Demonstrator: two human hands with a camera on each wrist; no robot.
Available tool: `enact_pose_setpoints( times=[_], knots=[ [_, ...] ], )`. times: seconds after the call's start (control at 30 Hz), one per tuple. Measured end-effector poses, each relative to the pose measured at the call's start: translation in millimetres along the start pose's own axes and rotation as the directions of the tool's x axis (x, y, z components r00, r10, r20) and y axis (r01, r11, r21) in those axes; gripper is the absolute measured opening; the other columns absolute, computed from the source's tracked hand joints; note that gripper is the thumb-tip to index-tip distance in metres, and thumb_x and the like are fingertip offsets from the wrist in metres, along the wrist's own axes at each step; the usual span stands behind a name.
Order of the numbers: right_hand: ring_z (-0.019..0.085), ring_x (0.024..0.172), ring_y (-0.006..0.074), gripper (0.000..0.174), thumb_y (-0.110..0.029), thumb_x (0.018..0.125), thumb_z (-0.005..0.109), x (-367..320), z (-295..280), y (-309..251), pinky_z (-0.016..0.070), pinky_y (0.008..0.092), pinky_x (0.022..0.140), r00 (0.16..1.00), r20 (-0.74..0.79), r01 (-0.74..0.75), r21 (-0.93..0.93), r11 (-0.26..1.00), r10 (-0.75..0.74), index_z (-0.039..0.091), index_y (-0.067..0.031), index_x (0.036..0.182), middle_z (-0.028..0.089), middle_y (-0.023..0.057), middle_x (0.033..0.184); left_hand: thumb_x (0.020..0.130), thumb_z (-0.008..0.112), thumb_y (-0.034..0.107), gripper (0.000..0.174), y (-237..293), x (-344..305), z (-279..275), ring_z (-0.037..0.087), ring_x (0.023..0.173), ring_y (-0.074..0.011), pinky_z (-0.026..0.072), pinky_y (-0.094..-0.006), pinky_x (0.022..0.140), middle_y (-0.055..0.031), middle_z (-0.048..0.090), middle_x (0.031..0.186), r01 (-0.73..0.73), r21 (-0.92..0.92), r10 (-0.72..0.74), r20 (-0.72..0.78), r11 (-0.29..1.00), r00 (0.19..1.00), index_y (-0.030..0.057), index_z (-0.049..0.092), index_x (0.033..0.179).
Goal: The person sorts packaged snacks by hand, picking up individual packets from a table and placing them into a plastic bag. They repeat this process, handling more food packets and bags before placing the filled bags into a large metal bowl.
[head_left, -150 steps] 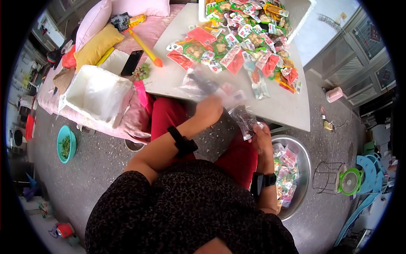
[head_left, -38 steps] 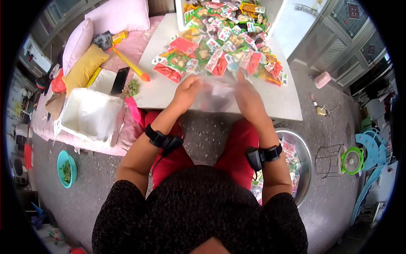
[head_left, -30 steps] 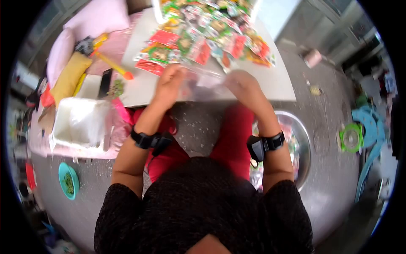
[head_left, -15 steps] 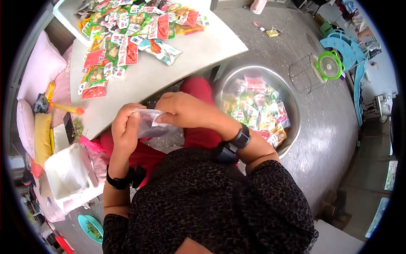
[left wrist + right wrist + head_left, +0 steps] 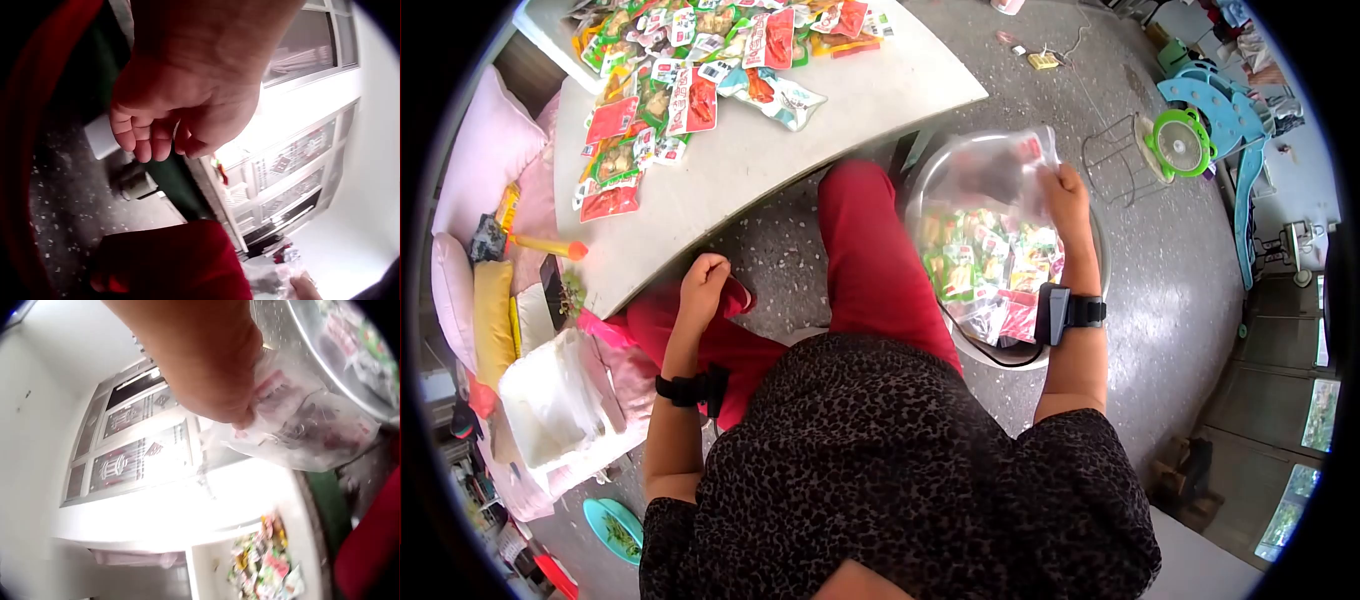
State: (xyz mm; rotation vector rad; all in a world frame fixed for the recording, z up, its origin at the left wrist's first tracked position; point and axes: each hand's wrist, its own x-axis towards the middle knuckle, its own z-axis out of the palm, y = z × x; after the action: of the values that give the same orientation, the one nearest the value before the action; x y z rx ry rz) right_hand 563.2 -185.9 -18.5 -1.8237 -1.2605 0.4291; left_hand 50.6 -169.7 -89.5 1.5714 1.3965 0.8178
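Note:
My right hand (image 5: 1067, 207) pinches the top edge of a clear bag (image 5: 1004, 172) over a round metal basin (image 5: 1098, 245) that holds many colourful packets (image 5: 990, 250). In the right wrist view the bag (image 5: 312, 428) hangs from the right hand (image 5: 212, 369), with dark contents and a pink label. My left hand (image 5: 704, 286) is held above the left thigh with nothing in it. Its fingers hang loosely curled in the left wrist view, where the hand (image 5: 181, 106) shows its palm side.
A pale table (image 5: 820, 130) bears a heap of packets (image 5: 693, 100) in front of a white box. Left of it, a white foam box (image 5: 550, 400) sits on pink bedding. A green fan (image 5: 1181, 143) and wire stand are beyond the basin.
The hands have moved apart. The right hand has carried the clear bag rightward over the basin, and the left has let go of it and stays over the left thigh.

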Motion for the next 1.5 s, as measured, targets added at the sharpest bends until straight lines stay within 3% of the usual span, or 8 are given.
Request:
enact_pose_setpoints(
  times=[0.23, 0.57, 0.7, 0.73, 0.83, 1.07, 1.33, 1.5],
  knots=[
    [0.052, 0.058, 0.0300, 0.026, -0.025, 0.069, 0.054, -35.8, -13.2, 143.4, 0.0398, 0.0375, 0.056, 0.994, -0.044, -0.109, -0.512, 0.852, 0.101, 0.052, 0.0004, 0.067, 0.052, 0.0198, 0.063, 0.075, 0.049, 0.011, 0.012, -43.1, -29.1, 1.6, 0.050, 0.064, -0.0120, 0.0403, -0.0243, 0.060, -0.0069, 0.054, 0.067, 0.064, 0.235, -0.072, 0.028, 0.970, 0.997, 0.0007, 0.053, 0.080],
    [0.051, 0.054, 0.0231, 0.030, -0.025, 0.068, 0.049, -94.3, 5.9, 232.5, 0.0384, 0.0354, 0.052, 0.920, -0.173, -0.392, -0.378, 0.839, 0.352, 0.052, 0.0047, 0.066, 0.052, 0.0163, 0.057, 0.073, 0.050, 0.014, 0.014, -45.8, -27.5, 3.1, 0.053, 0.064, -0.0170, 0.0413, -0.0272, 0.060, -0.0104, 0.055, 0.067, 0.092, 0.305, -0.113, 0.053, 0.948, 0.992, 0.0011, 0.053, 0.078],
    [0.056, 0.067, 0.0312, 0.031, -0.025, 0.070, 0.049, -105.2, 2.0, 288.4, 0.0434, 0.0370, 0.059, 0.971, 0.187, 0.075, -0.827, 0.557, 0.147, 0.052, 0.0052, 0.074, 0.056, 0.0212, 0.070, 0.073, 0.051, 0.015, 0.015, -47.7, -27.6, 4.4, 0.054, 0.065, -0.0183, 0.0416, -0.0280, 0.060, -0.0113, 0.055, 0.068, 0.101, 0.319, -0.130, 0.073, 0.942, 0.989, 0.0014, 0.053, 0.078],
    [0.056, 0.072, 0.0297, 0.021, -0.019, 0.071, 0.049, -106.2, 4.0, 236.5, 0.0452, 0.0358, 0.060, 0.939, -0.075, -0.305, -0.635, 0.710, 0.336, 0.052, 0.0017, 0.074, 0.056, 0.0182, 0.072, 0.073, 0.051, 0.015, 0.015, -47.1, -27.6, 4.7, 0.054, 0.065, -0.0187, 0.0417, -0.0282, 0.060, -0.0116, 0.055, 0.068, 0.102, 0.318, -0.133, 0.078, 0.943, 0.988, 0.0014, 0.053, 0.078],
    [0.056, 0.069, 0.0277, 0.013, -0.015, 0.068, 0.050, -90.2, 4.1, 275.1, 0.0445, 0.0361, 0.057, 0.933, 0.348, 0.304, -0.898, 0.319, 0.089, 0.052, -0.0028, 0.072, 0.056, 0.0141, 0.067, 0.073, 0.051, 0.015, 0.015, -43.7, -26.6, 5.6, 0.055, 0.066, -0.0199, 0.0419, -0.0287, 0.061, -0.0121, 0.056, 0.069, 0.109, 0.352, -0.145, 0.079, 0.930, 0.986, 0.0015, 0.054, 0.078],
    [0.053, 0.048, 0.0237, 0.013, -0.020, 0.061, 0.058, -37.9, -4.0, 266.7, 0.0425, 0.0336, 0.048, 0.957, 0.227, 0.284, -0.863, 0.418, -0.181, 0.055, -0.0076, 0.060, 0.055, 0.0081, 0.056, 0.073, 0.050, 0.014, 0.015, -45.6, -27.8, 6.2, 0.055, 0.067, -0.0199, 0.0421, -0.0286, 0.061, -0.0118, 0.057, 0.070, 0.126, 0.332, -0.155, 0.062, 0.935, 0.986, 0.0014, 0.054, 0.078],
    [0.056, 0.055, 0.0249, 0.017, -0.024, 0.060, 0.062, -47.6, 38.7, 254.9, 0.0425, 0.0344, 0.051, 0.846, 0.420, 0.295, -0.881, 0.369, 0.327, 0.056, -0.0091, 0.055, 0.057, 0.0084, 0.058, 0.074, 0.050, 0.012, 0.012, -36.3, -30.5, 5.8, 0.053, 0.065, -0.0154, 0.0416, -0.0258, 0.060, -0.0096, 0.055, 0.068, 0.153, 0.236, -0.170, 0.051, 0.960, 0.984, 0.0007, 0.053, 0.077],
    [0.050, 0.062, 0.0307, 0.016, -0.017, 0.060, 0.061, -16.4, 68.6, 239.5, 0.0390, 0.0414, 0.057, 0.867, 0.298, 0.494, -0.618, 0.611, -0.400, 0.052, -0.0050, 0.055, 0.050, 0.0111, 0.059, 0.075, 0.048, 0.009, 0.009, -21.2, -29.6, 1.7, 0.053, 0.064, -0.0150, 0.0418, -0.0256, 0.059, -0.0073, 0.054, 0.066, 0.022, 0.149, -0.012, -0.062, 0.989, 0.998, 0.0012, 0.052, 0.075]
  ],
)
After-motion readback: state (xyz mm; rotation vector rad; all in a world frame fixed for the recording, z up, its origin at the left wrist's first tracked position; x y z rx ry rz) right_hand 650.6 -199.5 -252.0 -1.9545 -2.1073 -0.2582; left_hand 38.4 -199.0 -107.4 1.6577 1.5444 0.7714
